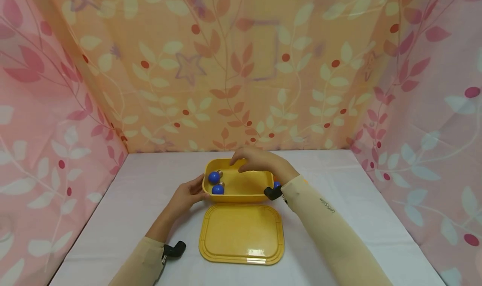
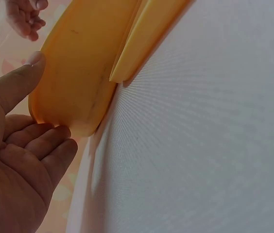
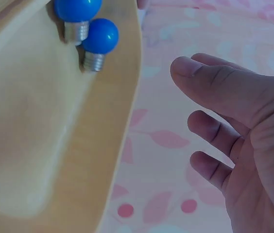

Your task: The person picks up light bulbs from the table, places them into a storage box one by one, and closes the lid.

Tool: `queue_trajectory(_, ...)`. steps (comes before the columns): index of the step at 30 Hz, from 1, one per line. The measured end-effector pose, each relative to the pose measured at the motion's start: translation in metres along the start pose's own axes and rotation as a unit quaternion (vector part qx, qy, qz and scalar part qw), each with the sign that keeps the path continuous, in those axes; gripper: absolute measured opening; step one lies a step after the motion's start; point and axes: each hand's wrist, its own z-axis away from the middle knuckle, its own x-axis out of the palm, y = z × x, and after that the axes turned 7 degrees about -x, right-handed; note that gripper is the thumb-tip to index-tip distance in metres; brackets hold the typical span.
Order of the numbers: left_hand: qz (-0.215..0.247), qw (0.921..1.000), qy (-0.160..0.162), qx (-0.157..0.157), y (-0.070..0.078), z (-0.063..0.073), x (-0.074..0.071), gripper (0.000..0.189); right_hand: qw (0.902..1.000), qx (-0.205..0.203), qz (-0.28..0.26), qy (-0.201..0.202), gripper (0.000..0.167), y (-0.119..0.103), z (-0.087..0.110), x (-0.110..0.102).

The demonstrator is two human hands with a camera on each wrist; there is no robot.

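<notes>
A yellow rectangular container [image 1: 239, 198] stands without its lid on the table. Two small blue light bulbs [image 1: 217, 189] with silvery screw bases lie inside at its left end; the right wrist view shows the blue bulbs [image 3: 99, 37] close up. My left hand [image 1: 187, 194] holds the container's left end, thumb by the front corner and fingers along the end wall. Above the container's far side hovers my right hand [image 1: 257, 159], fingers loosely bent and nothing in them. In the right wrist view, this right hand [image 3: 239, 121] is apart from the rim.
The matching yellow lid [image 1: 241, 234] lies flat directly in front of the container. Another blue round thing [image 1: 277, 184] shows at the container's right, partly hidden by the right wrist. Patterned curtains [image 1: 226, 68] enclose the white table [image 1: 150, 173] at the back and both sides.
</notes>
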Motion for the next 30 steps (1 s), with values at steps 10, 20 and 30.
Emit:
queue_trajectory(10, -0.008, 0.9999, 0.004, -0.006, 0.003, 0.002, 0.000, 0.094, 0.9978, 0.024, 0.026, 0.056, 0.031, 0.004, 0.049, -0.016)
queue_trajectory(20, -0.002, 0.9998, -0.003, -0.021, -0.005, 0.001, 0.007, 0.094, 0.9895, 0.050, 0.034, 0.131, 0.034, 0.013, 0.117, -0.002)
queue_trajectory(30, -0.005, 0.9999, 0.002, -0.011, -0.001, 0.002, 0.001, 0.092, 0.9703, 0.085, 0.045, 0.222, 0.034, 0.013, 0.157, 0.018)
